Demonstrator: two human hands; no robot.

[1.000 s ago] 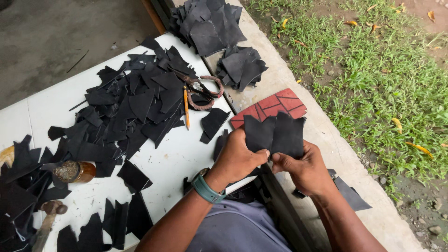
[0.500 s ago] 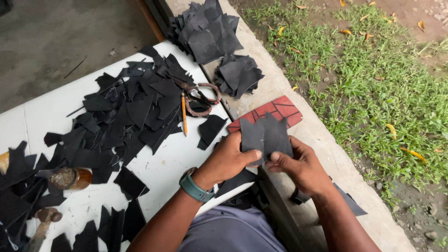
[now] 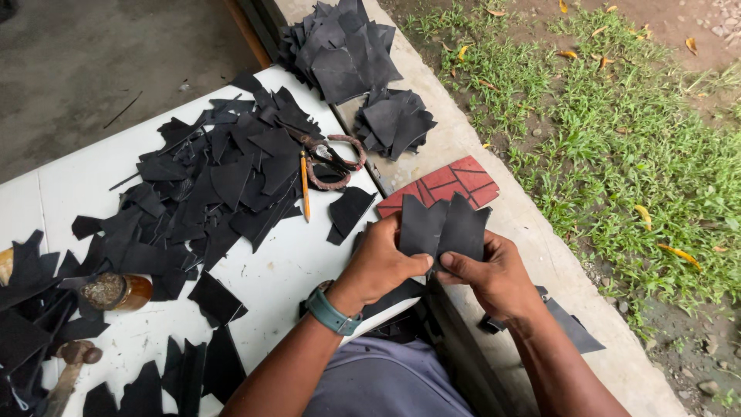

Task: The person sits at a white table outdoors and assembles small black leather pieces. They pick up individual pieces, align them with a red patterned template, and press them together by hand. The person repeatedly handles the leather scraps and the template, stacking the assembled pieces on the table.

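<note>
A person sits at a white table (image 3: 285, 278), seen from above. Both hands meet over the table's near right corner and share a small stack of black leather pieces (image 3: 444, 230) cut with pointed, zigzag tops. The left hand (image 3: 382, 262) closes on the stack's lower left edge, thumb across the front and fingers curled behind. The right hand (image 3: 494, 270) pinches the lower right edge, thumb on the front face and the other fingers tucked behind (how many pieces are in the stack cannot be told). A teal wristband (image 3: 333, 313) sits on the left wrist.

Just beyond the fingertips, partly hidden by the held pieces, lies a red tile (image 3: 448, 185) scored with lines, resting on a concrete ledge (image 3: 540, 255). Beyond the left hand's fingers, a single black piece (image 3: 349, 212) lies on the table, and past it an orange pencil (image 3: 305, 185) and a pair of scissors (image 3: 332, 158) with worn handles. Farther left of the fingers spreads a large scatter of black offcuts (image 3: 208, 185). Two heaps of black pieces (image 3: 363, 77) sit on the ledge, well beyond both hands. Grass (image 3: 617, 139) lies to the right of the right hand's fingers.
</note>
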